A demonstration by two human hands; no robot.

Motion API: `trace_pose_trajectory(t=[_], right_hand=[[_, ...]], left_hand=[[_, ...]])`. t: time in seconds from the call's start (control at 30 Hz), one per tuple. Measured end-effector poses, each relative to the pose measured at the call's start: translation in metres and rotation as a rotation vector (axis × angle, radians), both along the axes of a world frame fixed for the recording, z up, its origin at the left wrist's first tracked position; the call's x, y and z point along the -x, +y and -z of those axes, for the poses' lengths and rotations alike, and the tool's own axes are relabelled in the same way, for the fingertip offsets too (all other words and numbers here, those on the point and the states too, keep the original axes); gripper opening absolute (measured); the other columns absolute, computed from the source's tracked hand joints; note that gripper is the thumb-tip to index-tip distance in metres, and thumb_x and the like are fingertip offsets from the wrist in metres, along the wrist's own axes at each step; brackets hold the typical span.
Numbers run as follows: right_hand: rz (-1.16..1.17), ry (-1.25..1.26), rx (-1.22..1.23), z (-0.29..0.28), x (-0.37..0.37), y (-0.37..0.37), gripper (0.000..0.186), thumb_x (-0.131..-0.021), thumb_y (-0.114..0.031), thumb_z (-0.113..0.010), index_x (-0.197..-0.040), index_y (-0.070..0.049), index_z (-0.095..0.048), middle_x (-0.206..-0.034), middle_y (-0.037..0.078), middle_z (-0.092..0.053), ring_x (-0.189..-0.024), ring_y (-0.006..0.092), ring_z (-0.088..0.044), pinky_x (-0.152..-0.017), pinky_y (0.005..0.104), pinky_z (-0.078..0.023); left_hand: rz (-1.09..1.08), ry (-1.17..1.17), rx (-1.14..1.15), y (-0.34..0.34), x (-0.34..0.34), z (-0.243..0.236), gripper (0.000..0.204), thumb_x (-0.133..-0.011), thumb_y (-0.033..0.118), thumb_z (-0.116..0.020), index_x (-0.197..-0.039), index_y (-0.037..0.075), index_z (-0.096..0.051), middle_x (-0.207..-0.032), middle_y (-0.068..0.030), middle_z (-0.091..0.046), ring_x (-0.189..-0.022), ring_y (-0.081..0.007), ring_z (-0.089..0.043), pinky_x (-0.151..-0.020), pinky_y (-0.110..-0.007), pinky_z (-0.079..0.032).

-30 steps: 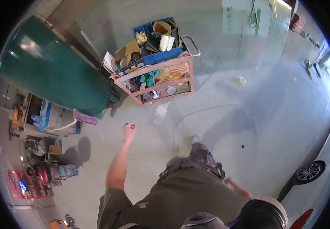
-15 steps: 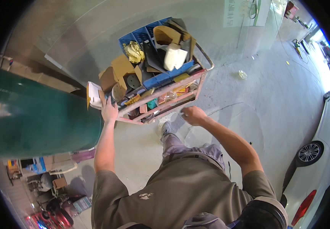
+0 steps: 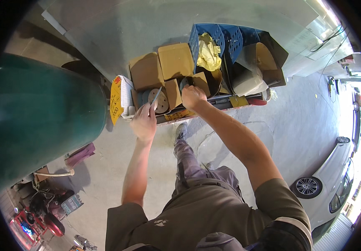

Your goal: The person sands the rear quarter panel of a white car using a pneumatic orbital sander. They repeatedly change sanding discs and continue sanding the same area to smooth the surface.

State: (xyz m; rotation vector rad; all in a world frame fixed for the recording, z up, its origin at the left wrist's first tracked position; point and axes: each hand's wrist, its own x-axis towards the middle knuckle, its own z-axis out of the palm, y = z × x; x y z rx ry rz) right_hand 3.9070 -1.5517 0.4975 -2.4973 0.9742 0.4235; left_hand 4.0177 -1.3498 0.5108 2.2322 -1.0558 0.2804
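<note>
My left hand (image 3: 144,122) pinches a thin blue-grey sanding disc (image 3: 157,95), seen nearly edge-on, above the near side of an open cardboard box (image 3: 146,69). Inside that box, just right of it, stands a pale sanding disc (image 3: 162,102) with holes. My right hand (image 3: 193,98) reaches into the neighbouring open cardboard box (image 3: 175,60), which also has dark round discs in it. Its fingers are curled and partly hidden by the box, so what they grip cannot be made out.
The boxes sit on a cart beside a blue plastic divided crate (image 3: 232,37) holding crumpled yellow paper (image 3: 209,52) and a white piece (image 3: 250,82). A large green cylinder (image 3: 51,96) stands left, a white-and-yellow carton (image 3: 124,98) nearer. A white car (image 3: 326,188) is at right.
I am closer to the cart, which now appears more central. My left hand left the cart's corner and now holds a sanding disc; my right hand moved from beside the cart into a box.
</note>
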Motion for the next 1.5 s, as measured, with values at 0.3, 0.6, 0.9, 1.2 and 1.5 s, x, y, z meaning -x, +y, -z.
trace_pose_trajectory(t=[0.3, 0.6, 0.9, 1.2, 1.5], right_hand=[[0.196, -0.288, 0.154, -0.063, 0.054, 0.009, 0.018, -0.097, -0.016, -0.055, -0.091, -0.002, -0.066, -0.094, 0.022, -0.074, -0.088, 0.0412, -0.072, -0.082, 0.05, -0.056], [0.856, -0.849, -0.017, -0.162, 0.341, 0.119, 0.029, -0.097, -0.016, -0.055, -0.119, -0.005, -0.071, -0.078, 0.017, -0.069, -0.068, 0.0286, -0.067, -0.069, 0.0378, -0.055], [1.42, -1.765, -0.133, -0.121, 0.688, 0.426, 0.051, -0.112, -0.038, -0.042, -0.1, 0.002, -0.069, -0.084, 0.002, -0.067, -0.075, 0.0108, -0.06, -0.068, 0.0269, -0.053], [1.899, -1.755, 0.282, -0.117, 0.922, 0.619, 0.04, -0.11, -0.034, -0.053, -0.104, 0.001, -0.071, -0.089, 0.0, -0.069, -0.081, 0.0062, -0.058, -0.073, 0.0259, -0.05], [2.484, -1.307, 0.448, -0.141, 1.051, 0.804, 0.041, -0.108, -0.034, -0.051, -0.106, 0.004, -0.067, -0.093, 0.012, -0.071, -0.087, 0.0189, -0.062, -0.078, 0.0392, -0.05]], left_hand=[[-0.104, 0.189, 0.37, 0.01, 0.0, -0.093, 0.007, -0.092, 0.0, -0.074, -0.097, -0.004, -0.075, -0.088, -0.0139, -0.077, -0.073, -0.0204, -0.072, -0.067, -0.032, -0.055], [0.936, 0.217, 0.534, -0.031, 0.188, -0.145, 0.026, -0.074, -0.013, -0.074, -0.09, 0.008, -0.071, -0.129, -0.0135, -0.07, -0.123, -0.037, -0.064, -0.104, -0.049, -0.05], [1.681, 0.554, 0.298, 0.11, 0.625, -0.113, 0.032, -0.065, -0.006, -0.084, -0.081, 0.022, -0.08, -0.139, -0.0132, -0.063, -0.135, -0.0376, -0.054, -0.112, -0.049, -0.044], [2.181, 0.804, -0.153, 0.22, 0.946, -0.109, 0.044, -0.077, -0.008, -0.076, -0.115, 0.013, -0.072, -0.149, -0.0148, -0.052, -0.135, -0.0274, -0.053, -0.105, -0.039, -0.049], [2.418, 0.768, -1.152, 0.362, 1.232, -0.126, 0.037, -0.099, 0.003, -0.064, -0.136, -0.002, -0.061, -0.097, -0.0039, -0.071, -0.088, -0.01, -0.063, -0.084, -0.025, -0.051]])
